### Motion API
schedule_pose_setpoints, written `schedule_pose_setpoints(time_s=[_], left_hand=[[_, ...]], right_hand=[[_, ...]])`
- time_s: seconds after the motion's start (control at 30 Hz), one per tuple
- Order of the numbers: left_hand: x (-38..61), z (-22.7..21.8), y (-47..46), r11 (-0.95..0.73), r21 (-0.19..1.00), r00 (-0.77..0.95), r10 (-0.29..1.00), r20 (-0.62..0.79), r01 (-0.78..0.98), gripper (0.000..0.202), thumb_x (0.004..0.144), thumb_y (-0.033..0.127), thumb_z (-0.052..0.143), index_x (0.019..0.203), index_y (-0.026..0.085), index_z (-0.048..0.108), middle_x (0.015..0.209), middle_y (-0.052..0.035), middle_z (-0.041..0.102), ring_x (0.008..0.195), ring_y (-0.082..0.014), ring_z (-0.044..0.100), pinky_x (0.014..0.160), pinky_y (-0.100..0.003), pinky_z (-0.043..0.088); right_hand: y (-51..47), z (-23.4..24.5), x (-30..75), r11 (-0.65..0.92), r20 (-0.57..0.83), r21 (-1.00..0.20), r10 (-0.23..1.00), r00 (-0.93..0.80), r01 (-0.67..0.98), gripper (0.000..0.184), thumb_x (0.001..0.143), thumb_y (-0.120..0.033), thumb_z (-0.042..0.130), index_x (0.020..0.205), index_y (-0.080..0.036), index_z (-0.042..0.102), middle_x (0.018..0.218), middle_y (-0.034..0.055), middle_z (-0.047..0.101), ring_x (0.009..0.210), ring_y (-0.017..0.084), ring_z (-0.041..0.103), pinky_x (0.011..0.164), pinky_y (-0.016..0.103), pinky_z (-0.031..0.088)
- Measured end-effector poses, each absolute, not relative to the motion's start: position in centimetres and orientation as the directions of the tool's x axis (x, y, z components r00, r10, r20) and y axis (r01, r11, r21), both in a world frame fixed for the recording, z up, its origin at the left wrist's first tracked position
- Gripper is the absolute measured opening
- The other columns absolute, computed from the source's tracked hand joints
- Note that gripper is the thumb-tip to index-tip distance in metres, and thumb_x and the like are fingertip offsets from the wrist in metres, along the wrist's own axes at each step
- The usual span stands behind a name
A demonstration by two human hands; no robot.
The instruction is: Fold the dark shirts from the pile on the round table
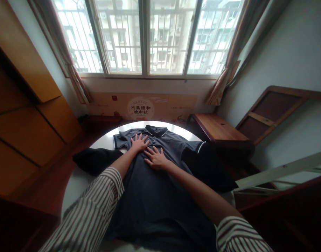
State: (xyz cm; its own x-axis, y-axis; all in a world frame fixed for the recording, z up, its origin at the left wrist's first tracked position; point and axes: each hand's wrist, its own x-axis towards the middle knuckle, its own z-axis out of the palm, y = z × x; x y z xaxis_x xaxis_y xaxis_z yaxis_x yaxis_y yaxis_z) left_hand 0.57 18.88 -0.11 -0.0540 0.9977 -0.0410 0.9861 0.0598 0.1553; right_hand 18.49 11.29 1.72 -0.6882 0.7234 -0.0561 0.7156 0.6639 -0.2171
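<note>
A dark grey polo shirt [160,196] lies spread face up on a round white table [73,189], its black collar [156,131] with white edging toward the window. My left hand [139,142] rests flat on the shirt's chest, fingers spread, just left of the button placket. Close beside it and a little nearer to me, my right hand [157,159] also presses flat on the cloth with fingers apart. Black cloth [97,160] sticks out at the left of the shirt, and more black cloth [210,168] lies by the right sleeve.
Beyond the table is a barred window [144,38] with curtains tied at both sides. A wooden side table [218,126] stands at the right, near a wooden frame [273,108] against the wall. Wooden cabinets [29,129] line the left. A printed banner [107,103] runs below the window.
</note>
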Motion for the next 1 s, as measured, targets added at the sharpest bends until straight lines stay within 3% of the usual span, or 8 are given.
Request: schedule_pose_setpoints(time_s=[0.13, 0.23, 0.33, 0.5, 0.6, 0.7, 0.87, 1.0], left_hand=[[0.7, -0.6, 19.0, 0.037, 0.161, -0.038, 0.999, 0.002, 0.986, 0.065, 0.094, 0.066, 0.024, 0.154, 0.041, 0.028, 0.165, -0.0021, 0.017, 0.149, -0.0411, 0.010, 0.111, -0.073, 0.008], [0.8, -0.6, 18.7, 0.039, 0.170, -0.043, 0.999, 0.018, 0.985, 0.066, 0.093, 0.067, 0.023, 0.154, 0.040, 0.029, 0.165, -0.0032, 0.018, 0.149, -0.0407, 0.011, 0.111, -0.073, 0.009], [0.9, -0.6, 18.6, 0.043, 0.180, -0.049, 0.998, 0.029, 0.983, 0.066, 0.093, 0.067, 0.025, 0.153, 0.040, 0.031, 0.164, -0.0029, 0.019, 0.149, -0.0400, 0.011, 0.112, -0.072, 0.008], [1.0, -0.5, 18.7, 0.057, 0.211, -0.065, 0.997, 0.032, 0.976, 0.067, 0.093, 0.068, 0.023, 0.153, 0.038, 0.033, 0.164, -0.0020, 0.021, 0.150, -0.0384, 0.012, 0.113, -0.070, 0.008], [0.9, -0.5, 18.7, 0.069, 0.222, -0.079, 0.996, 0.040, 0.973, 0.067, 0.094, 0.067, 0.021, 0.152, 0.037, 0.034, 0.164, -0.0011, 0.022, 0.150, -0.0366, 0.012, 0.115, -0.069, 0.008], [0.8, -0.7, 18.8, 0.068, 0.217, -0.078, 0.996, 0.041, 0.974, 0.068, 0.092, 0.068, 0.024, 0.153, 0.037, 0.034, 0.164, -0.0011, 0.021, 0.150, -0.0371, 0.011, 0.114, -0.070, 0.008], [0.9, -0.7, 18.9, 0.071, 0.211, -0.081, 0.996, 0.037, 0.975, 0.068, 0.092, 0.066, 0.027, 0.153, 0.036, 0.033, 0.164, -0.0021, 0.021, 0.150, -0.0376, 0.013, 0.114, -0.069, 0.009], [1.1, -0.5, 18.7, 0.073, 0.214, -0.084, 0.996, 0.041, 0.974, 0.068, 0.093, 0.065, 0.028, 0.153, 0.035, 0.035, 0.163, -0.0028, 0.023, 0.149, -0.0382, 0.014, 0.115, -0.069, 0.010]], right_hand=[[15.1, 3.1, 18.6, 0.515, -0.021, -0.218, 0.847, -0.532, 0.829, 0.051, 0.100, -0.040, 0.034, 0.148, -0.027, 0.044, 0.152, 0.0093, 0.044, 0.139, 0.030, 0.037, 0.112, 0.048, 0.030], [19.0, 3.4, 19.0, 0.370, -0.027, -0.213, 0.923, -0.384, 0.904, 0.056, 0.101, -0.039, 0.026, 0.154, -0.020, 0.033, 0.154, 0.0173, 0.039, 0.140, 0.036, 0.034, 0.110, 0.056, 0.030], [22.1, 2.6, 19.4, 0.306, -0.078, -0.215, 0.941, -0.329, 0.927, 0.061, 0.101, -0.049, 0.025, 0.157, -0.023, 0.027, 0.162, 0.0135, 0.025, 0.147, 0.038, 0.022, 0.112, 0.063, 0.021], [24.6, 1.9, 19.4, 0.321, -0.114, -0.222, 0.929, -0.352, 0.921, 0.057, 0.103, -0.052, 0.025, 0.156, -0.034, 0.026, 0.165, 0.0024, 0.018, 0.151, 0.030, 0.013, 0.118, 0.059, 0.011], [25.2, 3.2, 19.6, 0.315, -0.104, -0.223, 0.933, -0.344, 0.923, 0.054, 0.100, -0.050, 0.038, 0.151, -0.033, 0.040, 0.160, 0.0030, 0.032, 0.147, 0.028, 0.028, 0.117, 0.047, 0.024], [25.7, 5.9, 21.5, 0.234, -0.053, -0.207, 0.967, -0.249, 0.950, 0.045, 0.098, -0.041, 0.043, 0.137, -0.023, 0.059, 0.145, 0.0110, 0.054, 0.134, 0.026, 0.047, 0.109, 0.034, 0.037], [25.6, 10.2, 29.5, -0.066, -0.041, -0.147, 0.997, 0.060, 0.987, 0.053, 0.086, -0.042, 0.064, 0.125, -0.006, 0.065, 0.126, 0.0284, 0.062, 0.118, 0.038, 0.060, 0.093, 0.045, 0.049], [24.2, 10.4, 34.9, -0.161, -0.075, -0.158, 0.986, 0.151, 0.974, 0.057, 0.072, -0.049, 0.079, 0.108, -0.005, 0.073, 0.102, 0.0255, 0.071, 0.100, 0.036, 0.069, 0.081, 0.042, 0.053]])
